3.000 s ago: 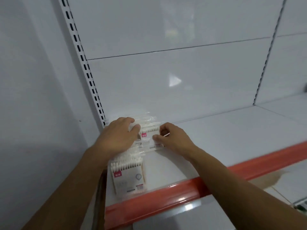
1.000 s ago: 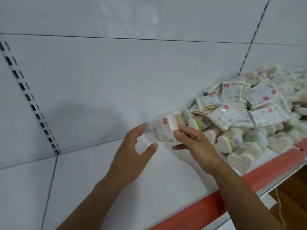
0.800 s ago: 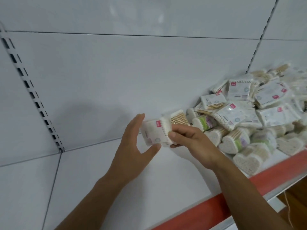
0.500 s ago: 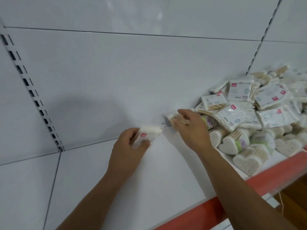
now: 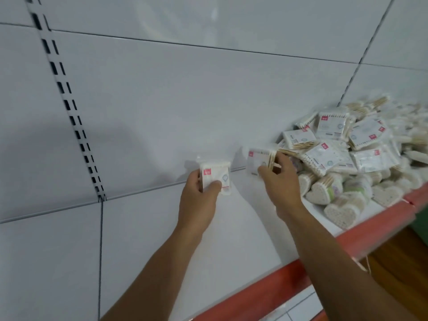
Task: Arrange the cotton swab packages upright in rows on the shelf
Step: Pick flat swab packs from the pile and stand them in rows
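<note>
My left hand [image 5: 199, 200] grips a white cotton swab package [image 5: 216, 173] with a red label, held upright above the white shelf [image 5: 162, 239] near the back panel. To its right, my right hand [image 5: 281, 181] pinches a second cotton swab package [image 5: 259, 159], lifted at the left edge of a loose pile of packages [image 5: 347, 149]. The pile mixes flat white packs with heart-shaped swab boxes [image 5: 340, 213] along the front.
The shelf's red front lip [image 5: 301, 267] runs diagonally from the lower middle to the right. A slotted upright [image 5: 69, 107] stands at the left of the white back panel [image 5: 185, 89]. Wooden floor [image 5: 398, 258] shows at the lower right.
My left hand has taken the first package from my right hand and moved it left and upright. My right hand has lifted a second package out of the pile.
</note>
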`<state>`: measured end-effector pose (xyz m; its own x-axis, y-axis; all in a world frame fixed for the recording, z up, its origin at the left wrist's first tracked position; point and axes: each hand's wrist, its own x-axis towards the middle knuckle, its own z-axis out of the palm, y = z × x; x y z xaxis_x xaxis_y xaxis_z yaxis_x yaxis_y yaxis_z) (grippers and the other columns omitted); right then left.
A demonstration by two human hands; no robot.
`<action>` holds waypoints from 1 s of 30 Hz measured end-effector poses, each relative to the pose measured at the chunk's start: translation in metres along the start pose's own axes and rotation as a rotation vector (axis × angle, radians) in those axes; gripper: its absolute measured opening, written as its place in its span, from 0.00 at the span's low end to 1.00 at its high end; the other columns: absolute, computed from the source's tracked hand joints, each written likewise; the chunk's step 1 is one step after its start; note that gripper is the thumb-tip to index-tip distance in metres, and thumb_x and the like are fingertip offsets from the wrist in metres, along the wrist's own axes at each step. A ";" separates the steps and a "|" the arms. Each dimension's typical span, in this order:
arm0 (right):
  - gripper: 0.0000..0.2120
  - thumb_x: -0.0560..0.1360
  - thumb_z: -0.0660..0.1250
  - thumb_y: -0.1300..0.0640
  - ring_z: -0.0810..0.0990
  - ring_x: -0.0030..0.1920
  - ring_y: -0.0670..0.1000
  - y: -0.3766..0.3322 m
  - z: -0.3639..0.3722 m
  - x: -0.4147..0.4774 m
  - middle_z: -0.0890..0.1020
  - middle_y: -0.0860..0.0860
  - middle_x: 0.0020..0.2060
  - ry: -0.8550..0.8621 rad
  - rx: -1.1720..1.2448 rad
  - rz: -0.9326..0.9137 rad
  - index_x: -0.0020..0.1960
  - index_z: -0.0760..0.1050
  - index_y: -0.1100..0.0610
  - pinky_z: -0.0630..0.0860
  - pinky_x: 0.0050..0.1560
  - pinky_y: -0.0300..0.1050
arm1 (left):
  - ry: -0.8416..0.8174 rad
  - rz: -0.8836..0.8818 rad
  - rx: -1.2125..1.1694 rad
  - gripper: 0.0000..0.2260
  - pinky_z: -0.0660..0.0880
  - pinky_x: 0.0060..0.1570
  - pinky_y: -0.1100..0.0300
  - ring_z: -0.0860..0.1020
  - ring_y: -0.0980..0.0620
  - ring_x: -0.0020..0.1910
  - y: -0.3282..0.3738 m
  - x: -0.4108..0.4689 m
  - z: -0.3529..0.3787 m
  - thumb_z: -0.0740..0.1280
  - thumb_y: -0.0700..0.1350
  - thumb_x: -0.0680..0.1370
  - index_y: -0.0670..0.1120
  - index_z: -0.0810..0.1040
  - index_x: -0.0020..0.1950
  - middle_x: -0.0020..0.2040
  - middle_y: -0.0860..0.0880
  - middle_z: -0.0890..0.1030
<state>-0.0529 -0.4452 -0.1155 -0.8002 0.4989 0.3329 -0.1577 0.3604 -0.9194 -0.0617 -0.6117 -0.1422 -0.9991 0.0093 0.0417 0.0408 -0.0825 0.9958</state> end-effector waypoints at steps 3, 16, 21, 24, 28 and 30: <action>0.11 0.76 0.65 0.66 0.82 0.54 0.54 -0.008 -0.010 -0.029 0.83 0.54 0.53 -0.066 0.289 0.141 0.53 0.79 0.52 0.78 0.55 0.49 | -0.049 -0.034 -0.052 0.09 0.80 0.57 0.50 0.83 0.57 0.47 0.005 -0.007 0.003 0.67 0.40 0.78 0.56 0.78 0.49 0.47 0.59 0.83; 0.11 0.79 0.63 0.66 0.83 0.53 0.49 -0.015 -0.054 -0.070 0.85 0.50 0.51 -0.154 0.487 0.134 0.58 0.78 0.56 0.79 0.55 0.43 | -0.322 0.006 -0.121 0.10 0.80 0.56 0.56 0.83 0.54 0.54 0.021 -0.044 0.021 0.65 0.41 0.82 0.48 0.78 0.62 0.57 0.50 0.84; 0.10 0.79 0.66 0.60 0.82 0.56 0.50 -0.013 -0.066 -0.045 0.85 0.50 0.53 -0.200 0.305 0.044 0.58 0.80 0.51 0.77 0.60 0.48 | -0.371 0.085 0.006 0.25 0.78 0.59 0.53 0.82 0.51 0.57 0.026 -0.037 0.048 0.76 0.52 0.70 0.49 0.77 0.65 0.57 0.52 0.85; 0.09 0.79 0.66 0.58 0.82 0.53 0.44 -0.018 -0.082 -0.028 0.85 0.45 0.51 -0.308 0.217 0.007 0.56 0.81 0.49 0.78 0.57 0.43 | -0.367 0.091 0.043 0.27 0.78 0.59 0.53 0.82 0.52 0.57 0.026 -0.038 0.076 0.76 0.53 0.68 0.50 0.77 0.66 0.57 0.51 0.84; 0.16 0.77 0.68 0.48 0.80 0.55 0.42 -0.016 -0.116 0.005 0.82 0.45 0.56 -0.280 0.114 -0.012 0.63 0.78 0.50 0.77 0.58 0.43 | -0.208 0.117 0.028 0.18 0.79 0.56 0.52 0.83 0.51 0.54 0.024 -0.037 0.109 0.76 0.41 0.73 0.50 0.77 0.60 0.54 0.51 0.84; 0.20 0.76 0.70 0.47 0.78 0.58 0.45 -0.011 -0.138 0.030 0.80 0.46 0.60 -0.066 0.011 -0.019 0.65 0.76 0.52 0.76 0.62 0.48 | -0.148 0.129 0.039 0.16 0.79 0.55 0.54 0.82 0.52 0.52 0.025 -0.036 0.116 0.74 0.38 0.74 0.50 0.77 0.58 0.53 0.51 0.84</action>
<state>0.0049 -0.3256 -0.0669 -0.8333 0.4386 0.3365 -0.1796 0.3609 -0.9152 -0.0234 -0.4981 -0.1090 -0.9729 0.1476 0.1782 0.1719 -0.0541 0.9836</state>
